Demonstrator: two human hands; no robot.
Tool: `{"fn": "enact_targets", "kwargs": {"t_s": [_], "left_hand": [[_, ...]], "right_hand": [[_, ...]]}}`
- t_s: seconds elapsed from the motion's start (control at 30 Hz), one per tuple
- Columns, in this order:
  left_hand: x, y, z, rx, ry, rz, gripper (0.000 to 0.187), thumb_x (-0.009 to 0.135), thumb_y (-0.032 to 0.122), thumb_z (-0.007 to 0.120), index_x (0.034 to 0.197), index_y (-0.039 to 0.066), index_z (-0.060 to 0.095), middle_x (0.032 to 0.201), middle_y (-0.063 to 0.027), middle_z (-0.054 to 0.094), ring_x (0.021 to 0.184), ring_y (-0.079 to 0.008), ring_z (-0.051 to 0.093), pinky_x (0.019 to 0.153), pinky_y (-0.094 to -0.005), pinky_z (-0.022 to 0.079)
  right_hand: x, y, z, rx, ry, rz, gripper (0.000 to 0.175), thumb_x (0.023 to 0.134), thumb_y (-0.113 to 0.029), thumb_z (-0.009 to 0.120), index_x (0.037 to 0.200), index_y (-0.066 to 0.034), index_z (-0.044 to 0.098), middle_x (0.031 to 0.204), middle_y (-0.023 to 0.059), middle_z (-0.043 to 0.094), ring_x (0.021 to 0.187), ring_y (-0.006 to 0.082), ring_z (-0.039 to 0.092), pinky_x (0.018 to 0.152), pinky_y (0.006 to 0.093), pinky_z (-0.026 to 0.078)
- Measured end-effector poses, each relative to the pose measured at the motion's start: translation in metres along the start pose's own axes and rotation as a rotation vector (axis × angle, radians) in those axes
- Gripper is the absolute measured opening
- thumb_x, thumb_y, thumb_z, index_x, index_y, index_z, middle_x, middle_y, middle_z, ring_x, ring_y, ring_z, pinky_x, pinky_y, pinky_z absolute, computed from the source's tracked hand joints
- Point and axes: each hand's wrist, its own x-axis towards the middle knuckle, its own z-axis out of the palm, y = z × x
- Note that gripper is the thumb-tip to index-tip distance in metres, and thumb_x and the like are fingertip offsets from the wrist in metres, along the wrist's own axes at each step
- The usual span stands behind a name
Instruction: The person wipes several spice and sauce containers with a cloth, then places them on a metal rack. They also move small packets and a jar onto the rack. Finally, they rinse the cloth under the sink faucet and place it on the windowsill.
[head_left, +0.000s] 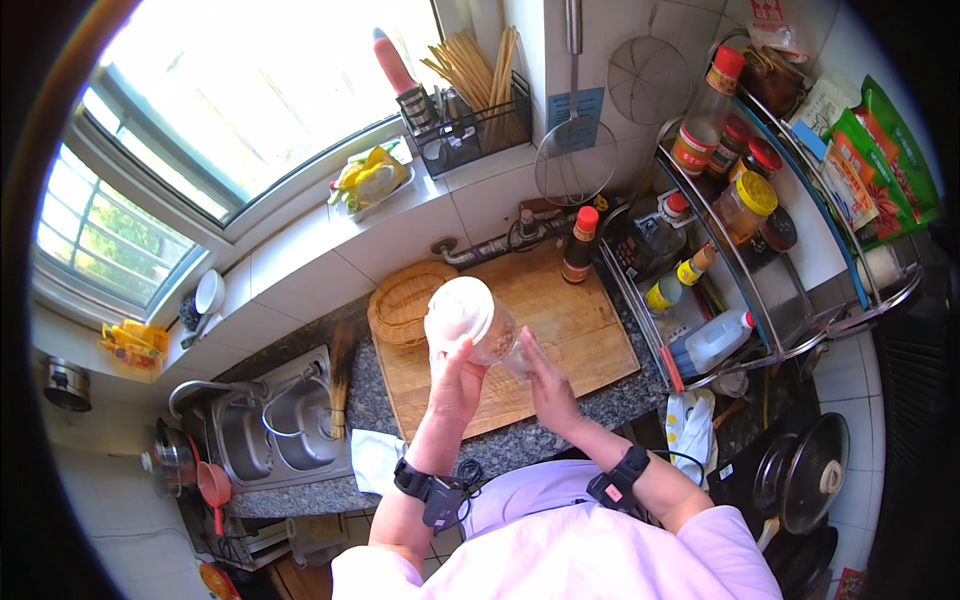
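My left hand (456, 375) grips a clear jar (495, 341) with a white lid (459, 309), tilted over a wooden cutting board (577, 330). Brownish contents show through its wall. At the jar's lower right side is my right hand (551, 386), fingers extended near a small translucent thing (519, 361) that is too blurred to name; whether the fingers grip it is unclear. An oval wicker basket (409, 300) lies on the board's left part. At the board's back right stands a dark sauce bottle (580, 244) with a red cap.
Left of the board are a straw brush (341, 382), a double steel sink (274, 431) and a white cloth (377, 459). A metal rack (757, 300) of bottles and jars stands right. Behind, the tiled sill (300, 247) carries a wire caddy (480, 131) of chopsticks.
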Motion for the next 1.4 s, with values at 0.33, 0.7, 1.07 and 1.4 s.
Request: {"fn": "enact_targets", "kwargs": {"t_s": [0.33, 0.7, 1.07, 1.4], "left_hand": [[0.009, -0.006, -0.017, 0.173, -0.204, -0.133, 0.097, 0.078, 0.041, 0.076, 0.154, 0.011, 0.024, 0.154, -0.006, 0.037, 0.141, -0.0231, 0.035, 0.119, -0.0416, 0.023], [0.015, 0.017, 0.008, 0.224, -0.238, -0.201, 0.091, 0.086, 0.043, 0.07, 0.156, 0.013, 0.021, 0.154, -0.0064, 0.035, 0.141, -0.021, 0.033, 0.113, -0.0428, 0.028], [0.011, -0.014, 0.049, 0.515, -0.022, 0.198, 0.106, 0.063, 0.016, 0.094, 0.144, 0.009, 0.025, 0.138, -0.0098, 0.044, 0.132, -0.0233, 0.043, 0.111, -0.0386, 0.037], [0.034, -0.03, 0.095, 0.691, -0.464, 0.039, 0.099, 0.06, 0.024, 0.095, 0.137, 0.005, 0.037, 0.131, -0.0116, 0.054, 0.123, -0.0223, 0.053, 0.107, -0.0364, 0.042]], "right_hand": [[0.034, -0.026, -0.026, 1.396, -0.093, 0.538, 0.047, 0.103, -0.028, 0.053, 0.144, -0.0122, 0.038, 0.139, 0.0026, 0.048, 0.128, 0.0186, 0.047, 0.108, 0.0402, 0.041], [0.036, -0.032, -0.037, 1.333, 0.058, 0.501, 0.048, 0.098, -0.028, 0.062, 0.138, -0.0079, 0.045, 0.13, 0.0023, 0.054, 0.119, 0.0135, 0.053, 0.105, 0.0336, 0.044], [0.021, -0.026, -0.026, 1.244, 0.274, 0.301, 0.059, 0.099, -0.015, 0.06, 0.151, -0.0112, 0.032, 0.144, 0.0016, 0.044, 0.133, 0.0138, 0.042, 0.112, 0.033, 0.036], [-0.001, 0.024, -0.082, 1.535, 0.26, 0.569, 0.045, 0.106, -0.033, 0.036, 0.143, -0.0095, 0.045, 0.141, 0.0061, 0.052, 0.128, 0.0192, 0.051, 0.11, 0.0372, 0.04]]}}
